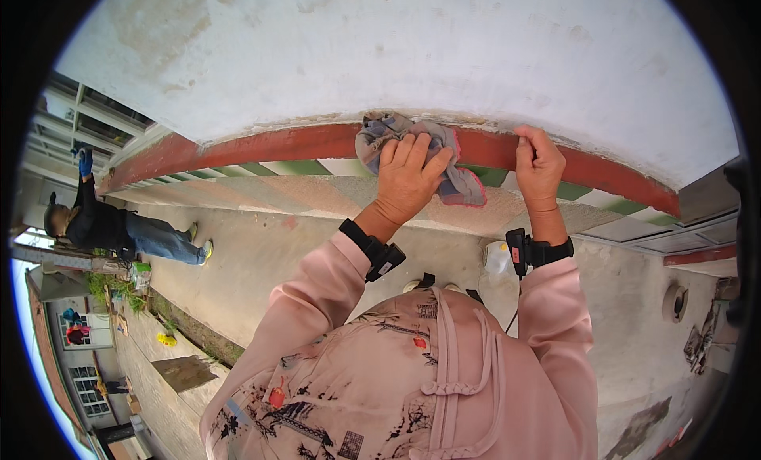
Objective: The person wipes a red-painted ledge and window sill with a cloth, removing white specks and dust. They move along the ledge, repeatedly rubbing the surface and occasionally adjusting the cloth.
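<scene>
My left hand (409, 173) presses a crumpled grey cloth (383, 133) with a pink edge onto the red ledge (309, 145) along the wall. Its fingers lie bent over the fabric, and one corner of the cloth hangs below the ledge over the green and white tiles (297, 167). To the right of it, my right hand (541, 165) rests against the same ledge with its fingers curled in. Whether anything is inside those curled fingers is hidden. Each wrist wears a black strap with a small black device.
Above the ledge rises a whitewashed wall (412, 55) with flaking plaster at its base. A clear plastic bag (498, 258) lies on the concrete ground near my feet. At the left a person (119, 226) in dark clothes and blue gloves reaches toward a window (95, 115).
</scene>
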Action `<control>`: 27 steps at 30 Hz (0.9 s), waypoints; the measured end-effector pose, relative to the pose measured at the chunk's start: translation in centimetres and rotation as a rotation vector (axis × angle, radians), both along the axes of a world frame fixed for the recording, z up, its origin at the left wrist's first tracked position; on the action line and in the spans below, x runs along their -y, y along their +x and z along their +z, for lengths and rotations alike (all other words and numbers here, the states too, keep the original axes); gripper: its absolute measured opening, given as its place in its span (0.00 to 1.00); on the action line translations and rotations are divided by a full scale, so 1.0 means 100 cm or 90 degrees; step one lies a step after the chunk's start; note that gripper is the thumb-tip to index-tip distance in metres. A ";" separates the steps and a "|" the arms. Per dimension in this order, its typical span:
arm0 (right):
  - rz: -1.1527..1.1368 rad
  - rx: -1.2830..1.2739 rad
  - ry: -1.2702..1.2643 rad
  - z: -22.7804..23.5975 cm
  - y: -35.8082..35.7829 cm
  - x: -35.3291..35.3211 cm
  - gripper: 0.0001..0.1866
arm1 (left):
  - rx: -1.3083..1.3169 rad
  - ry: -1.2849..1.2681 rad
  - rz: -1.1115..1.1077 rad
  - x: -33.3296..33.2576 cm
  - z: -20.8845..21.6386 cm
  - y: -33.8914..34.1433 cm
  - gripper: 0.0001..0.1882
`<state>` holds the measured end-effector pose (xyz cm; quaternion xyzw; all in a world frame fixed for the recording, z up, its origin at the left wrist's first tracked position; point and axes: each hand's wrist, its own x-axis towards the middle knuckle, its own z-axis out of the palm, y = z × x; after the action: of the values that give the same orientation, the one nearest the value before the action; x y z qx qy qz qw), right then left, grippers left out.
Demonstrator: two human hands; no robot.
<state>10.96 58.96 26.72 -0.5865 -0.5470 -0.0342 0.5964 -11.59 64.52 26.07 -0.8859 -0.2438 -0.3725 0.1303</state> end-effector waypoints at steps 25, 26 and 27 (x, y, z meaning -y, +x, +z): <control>-0.362 0.064 -0.078 -0.029 0.031 -0.012 0.08 | -0.100 -0.002 0.040 -0.151 -0.012 -0.345 0.38; -0.381 0.046 -0.090 -0.030 0.034 -0.011 0.09 | -0.104 -0.007 0.056 -0.156 -0.011 -0.362 0.38; -0.375 0.062 -0.073 -0.032 0.036 -0.011 0.09 | -0.110 -0.020 0.079 -0.162 -0.010 -0.378 0.38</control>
<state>14.51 60.03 23.55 -0.7501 -0.3825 -0.2030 0.4997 -49.34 80.71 25.04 -0.8999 -0.2920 -0.2818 0.1600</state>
